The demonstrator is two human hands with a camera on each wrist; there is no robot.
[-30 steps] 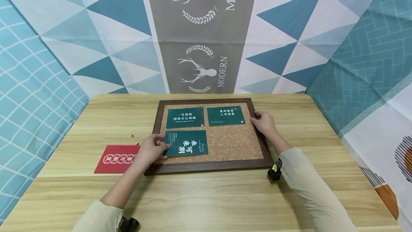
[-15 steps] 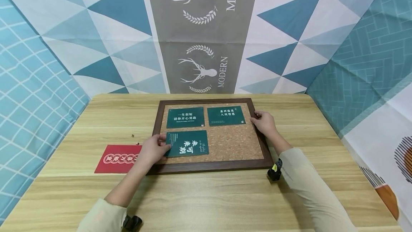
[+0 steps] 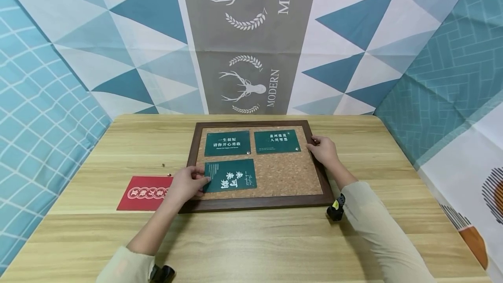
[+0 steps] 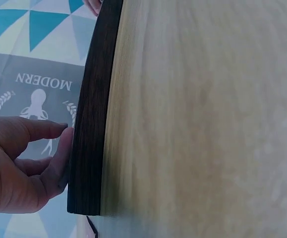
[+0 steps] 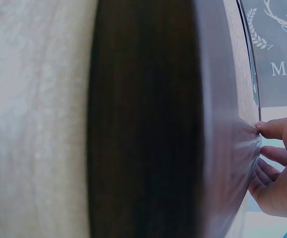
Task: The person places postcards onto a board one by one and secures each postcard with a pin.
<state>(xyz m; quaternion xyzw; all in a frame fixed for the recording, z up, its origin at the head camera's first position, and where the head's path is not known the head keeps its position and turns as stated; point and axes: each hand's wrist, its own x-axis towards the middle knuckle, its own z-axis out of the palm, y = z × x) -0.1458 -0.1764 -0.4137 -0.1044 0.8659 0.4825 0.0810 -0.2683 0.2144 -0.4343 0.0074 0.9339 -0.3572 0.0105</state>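
Observation:
A cork board (image 3: 288, 174) in a dark brown wooden frame lies on the table. Two green cards are pinned along its upper half, one at the left (image 3: 227, 143) and one at the right (image 3: 277, 142). Below the left one, a third green card (image 3: 230, 175) with sideways white lettering lies over the cork. My left hand (image 3: 190, 184) pinches this card's left edge between thumb and fingers; the card is hidden behind the frame in the left wrist view. At the frame's right side, my right hand (image 3: 325, 151) holds the edge, its fingertips against the wood.
A red card (image 3: 142, 193) with white lettering lies on the wooden table (image 3: 251, 243) left of the board, partly behind my left forearm. Small pushpins (image 3: 169, 174) lie just above it. A patterned cloth (image 3: 243, 43) hangs behind the table.
The lower green card has shifted slightly right and its right end has tilted a little downward, with my left hand moving along. My right hand stays on the frame.

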